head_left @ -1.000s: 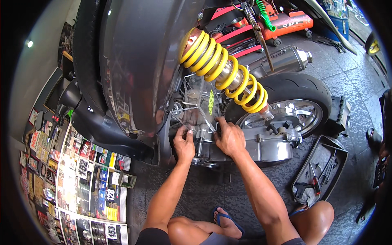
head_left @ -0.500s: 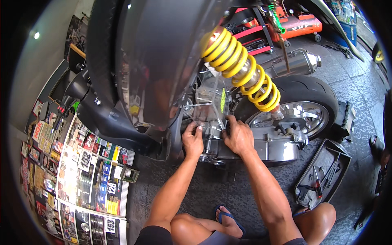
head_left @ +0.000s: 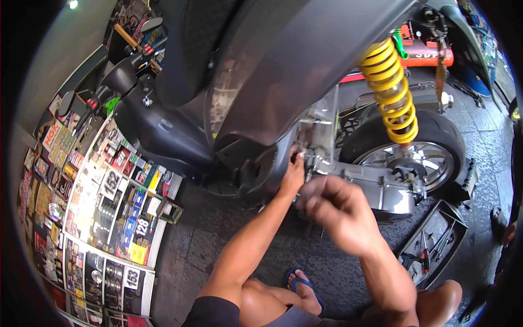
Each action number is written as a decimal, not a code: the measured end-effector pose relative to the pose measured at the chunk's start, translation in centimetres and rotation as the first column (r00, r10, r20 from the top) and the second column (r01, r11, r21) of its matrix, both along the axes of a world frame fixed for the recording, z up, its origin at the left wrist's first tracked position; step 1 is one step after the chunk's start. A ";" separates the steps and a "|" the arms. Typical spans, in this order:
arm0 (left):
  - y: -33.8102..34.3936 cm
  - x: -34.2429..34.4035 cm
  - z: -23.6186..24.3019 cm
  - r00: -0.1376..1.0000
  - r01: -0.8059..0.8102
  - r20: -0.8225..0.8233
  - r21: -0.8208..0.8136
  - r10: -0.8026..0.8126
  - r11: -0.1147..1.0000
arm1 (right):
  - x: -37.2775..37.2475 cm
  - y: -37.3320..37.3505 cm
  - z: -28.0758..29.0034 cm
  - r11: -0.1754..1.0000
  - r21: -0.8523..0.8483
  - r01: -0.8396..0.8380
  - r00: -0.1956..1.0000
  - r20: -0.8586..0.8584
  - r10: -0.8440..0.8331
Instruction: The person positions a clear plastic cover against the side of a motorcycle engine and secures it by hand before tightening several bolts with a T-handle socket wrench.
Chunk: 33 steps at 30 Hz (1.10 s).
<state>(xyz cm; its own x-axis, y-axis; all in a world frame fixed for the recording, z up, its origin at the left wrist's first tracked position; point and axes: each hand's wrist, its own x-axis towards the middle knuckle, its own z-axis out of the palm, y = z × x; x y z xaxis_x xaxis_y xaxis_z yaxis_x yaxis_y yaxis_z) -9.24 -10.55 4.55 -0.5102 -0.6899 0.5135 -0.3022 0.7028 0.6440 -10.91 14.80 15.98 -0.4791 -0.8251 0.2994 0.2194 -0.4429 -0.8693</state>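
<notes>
1. Left hand (head_left: 293,175) reaches under the scooter's panel (head_left: 283,82); its fingers touch the engine (head_left: 321,147), grip unclear.
2. Right hand (head_left: 335,210) hovers blurred below the engine, fingers curled, holding nothing visible.
3. Yellow spring (head_left: 393,92) stands right of the fingers, above the wheel (head_left: 419,158).

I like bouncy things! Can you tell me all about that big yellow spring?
The yellow spring is a thick coil that looks like painted metal, wound around a rod. It stands almost upright, leaning slightly, at the scooter's rear. Its top disappears under the grey body panel; its bottom joins the metal by the back wheel. No hand touches it.
</notes>
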 end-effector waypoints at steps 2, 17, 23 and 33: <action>-0.5 0.6 -0.8 0.998 0.070 0.002 -0.156 -0.070 0.985 | 2.9 2.6 4.7 0.956 -0.061 -0.286 0.958 -0.014 0.286; 0.1 -0.9 0.3 0.984 0.145 -0.072 -0.226 -0.165 0.963 | 10.0 5.9 10.0 0.961 0.252 -0.109 0.575 -0.773 0.268; -1.6 -1.0 -2.4 0.993 0.082 -0.062 -0.243 -0.100 0.967 | 3.3 0.7 -0.3 0.883 0.283 0.374 0.669 -0.742 -0.046; 0.1 -1.4 -1.6 0.995 0.082 0.088 -0.473 -0.045 0.877 | -2.8 -0.5 -9.0 0.752 0.447 0.484 0.712 -0.701 -0.041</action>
